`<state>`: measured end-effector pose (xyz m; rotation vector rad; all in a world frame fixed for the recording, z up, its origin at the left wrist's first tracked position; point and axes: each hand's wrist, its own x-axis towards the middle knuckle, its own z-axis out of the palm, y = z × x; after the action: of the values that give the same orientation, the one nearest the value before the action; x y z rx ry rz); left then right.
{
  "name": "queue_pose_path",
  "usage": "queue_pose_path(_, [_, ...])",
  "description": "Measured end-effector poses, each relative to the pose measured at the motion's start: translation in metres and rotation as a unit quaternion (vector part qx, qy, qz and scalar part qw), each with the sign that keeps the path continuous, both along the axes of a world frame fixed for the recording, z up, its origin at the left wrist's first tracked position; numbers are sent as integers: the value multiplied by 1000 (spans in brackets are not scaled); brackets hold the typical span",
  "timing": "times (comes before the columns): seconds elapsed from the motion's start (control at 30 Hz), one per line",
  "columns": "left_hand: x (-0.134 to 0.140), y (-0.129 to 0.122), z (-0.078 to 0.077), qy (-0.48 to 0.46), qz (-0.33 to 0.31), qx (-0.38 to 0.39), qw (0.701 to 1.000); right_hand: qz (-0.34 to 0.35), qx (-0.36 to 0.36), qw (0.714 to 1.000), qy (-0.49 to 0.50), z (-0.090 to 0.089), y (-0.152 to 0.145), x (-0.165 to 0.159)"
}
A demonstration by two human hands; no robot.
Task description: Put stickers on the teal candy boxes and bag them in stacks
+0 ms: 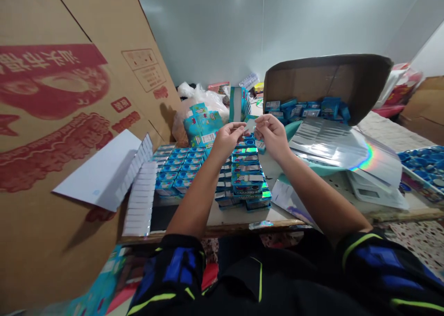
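A: Where is the small pale piece (250,125), and how is it held?

B: It is between the two hands, above the stacked blue boxes (247,182). The left hand (227,138) has a narrow grip, pinching one side. The right hand (273,133) seems to pinch the opposite side, perhaps so that such a thin piece does not bend.

A: And why do the boxes stand there?

B: Probably because this part of the bench (218,218) is near to both hands. The silvery sheets (347,145) lie to the right, partly over the scale (373,193), maybe for easy reach.
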<state>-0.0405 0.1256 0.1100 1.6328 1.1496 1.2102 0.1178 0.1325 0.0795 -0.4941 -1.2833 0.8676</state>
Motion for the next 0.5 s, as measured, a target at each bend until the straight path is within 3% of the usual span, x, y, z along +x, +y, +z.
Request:
queue_pose_path(0.13, [-3, 5, -1, 34, 69, 55, 996, -34, -5, 998, -51, -8, 4, 1])
queue_pose_path(0.27, [-5, 14, -5, 156, 49, 60, 985, -27, -61, 996, -60, -17, 11, 7])
queue_pose_path(0.5, [8, 14, 2, 412, 45, 129, 901, -24, -195, 980, 18, -37, 23, 10])
